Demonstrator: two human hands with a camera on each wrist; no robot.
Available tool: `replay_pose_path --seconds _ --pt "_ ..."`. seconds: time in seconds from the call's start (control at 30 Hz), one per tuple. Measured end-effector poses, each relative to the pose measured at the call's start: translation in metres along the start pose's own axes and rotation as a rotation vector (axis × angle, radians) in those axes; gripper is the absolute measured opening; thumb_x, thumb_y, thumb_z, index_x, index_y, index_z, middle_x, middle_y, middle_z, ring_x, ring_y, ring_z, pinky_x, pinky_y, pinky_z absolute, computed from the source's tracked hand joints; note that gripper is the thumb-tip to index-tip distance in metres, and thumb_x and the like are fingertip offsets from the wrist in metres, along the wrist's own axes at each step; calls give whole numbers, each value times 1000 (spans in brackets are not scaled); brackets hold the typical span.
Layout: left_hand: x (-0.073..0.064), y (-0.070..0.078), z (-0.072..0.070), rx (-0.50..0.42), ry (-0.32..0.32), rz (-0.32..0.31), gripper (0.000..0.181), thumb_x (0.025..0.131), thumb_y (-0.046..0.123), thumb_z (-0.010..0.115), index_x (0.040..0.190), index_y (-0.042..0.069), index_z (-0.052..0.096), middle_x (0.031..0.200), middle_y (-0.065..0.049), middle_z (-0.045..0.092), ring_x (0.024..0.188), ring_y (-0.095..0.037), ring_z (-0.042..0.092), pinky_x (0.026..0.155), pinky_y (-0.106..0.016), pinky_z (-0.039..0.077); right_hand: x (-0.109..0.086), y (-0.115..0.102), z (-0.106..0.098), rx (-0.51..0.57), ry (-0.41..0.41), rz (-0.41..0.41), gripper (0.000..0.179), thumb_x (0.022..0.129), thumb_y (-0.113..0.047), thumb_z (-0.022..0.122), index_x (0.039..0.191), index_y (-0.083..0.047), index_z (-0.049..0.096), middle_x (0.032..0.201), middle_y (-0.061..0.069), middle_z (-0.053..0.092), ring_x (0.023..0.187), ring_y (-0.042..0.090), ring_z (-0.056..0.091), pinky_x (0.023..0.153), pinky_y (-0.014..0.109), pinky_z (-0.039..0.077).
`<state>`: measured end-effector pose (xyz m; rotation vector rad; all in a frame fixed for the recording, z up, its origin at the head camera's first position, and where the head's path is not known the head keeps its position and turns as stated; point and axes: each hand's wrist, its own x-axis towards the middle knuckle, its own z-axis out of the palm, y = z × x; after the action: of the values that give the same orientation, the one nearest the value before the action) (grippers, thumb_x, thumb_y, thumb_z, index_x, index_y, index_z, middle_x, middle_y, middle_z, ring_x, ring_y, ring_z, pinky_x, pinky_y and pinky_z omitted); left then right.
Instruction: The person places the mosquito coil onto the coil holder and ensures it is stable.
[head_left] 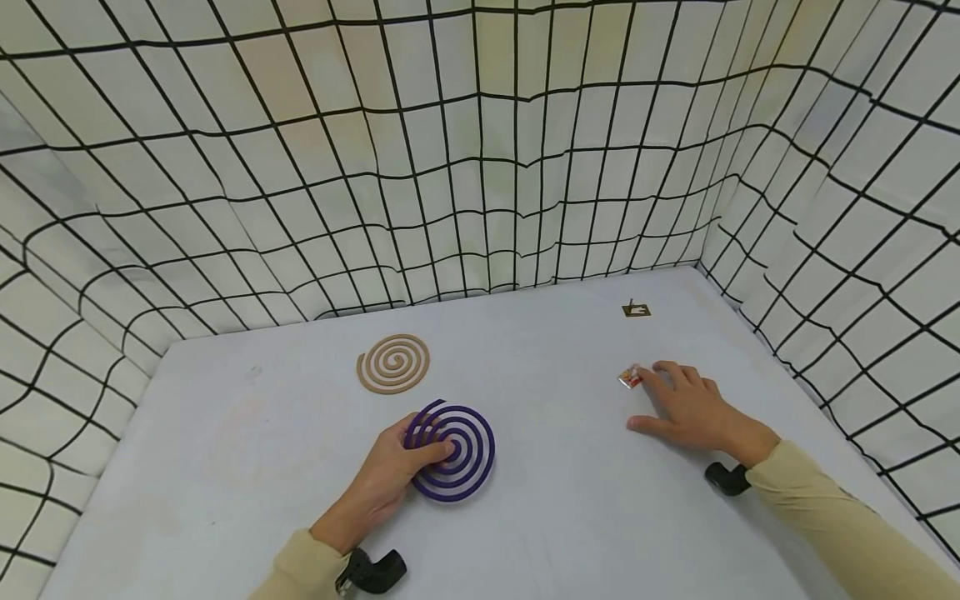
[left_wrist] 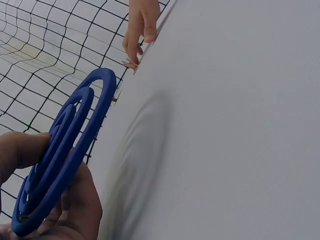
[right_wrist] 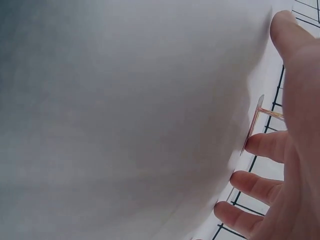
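A dark blue mosquito coil (head_left: 491, 450) is pinched between the thumb and fingers of my left hand (head_left: 375, 479). It is held raised and tilted, its shadow falling on the white table in the left wrist view. My right hand (head_left: 690, 412) reaches over the right part of the table, fingers spread. Its index fingertip touches a small shiny red-and-white printed coil stand (head_left: 630, 377) lying on the cloth. In the right wrist view, a thin tab (right_wrist: 271, 114) sticks out from that stand. A tan mosquito coil (head_left: 397, 361) lies flat beyond my left hand.
Toward the back right corner lies a small gold-brown stand (head_left: 628, 312) with a raised tab. Black netting (head_left: 480, 167) over white sheeting rises along the table's back and both sides. White cloth (head_left: 555, 500) covers the table. A black wrist camera (head_left: 375, 573) is strapped to each wrist.
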<state>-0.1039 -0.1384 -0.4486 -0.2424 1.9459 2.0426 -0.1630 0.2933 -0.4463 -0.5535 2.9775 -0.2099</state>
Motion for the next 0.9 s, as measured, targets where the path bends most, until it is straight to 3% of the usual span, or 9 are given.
replay_pose_path --seconds 0.9 --pt "12 3 27 -11 -23 3 53 87 3 77 136 1 57 120 -9 71 104 -11 67 89 -19 58 -4 -13 4 15 11 -65 86 95 -63 64 157 -9 41 154 24 43 137 52 44 100 72 43"
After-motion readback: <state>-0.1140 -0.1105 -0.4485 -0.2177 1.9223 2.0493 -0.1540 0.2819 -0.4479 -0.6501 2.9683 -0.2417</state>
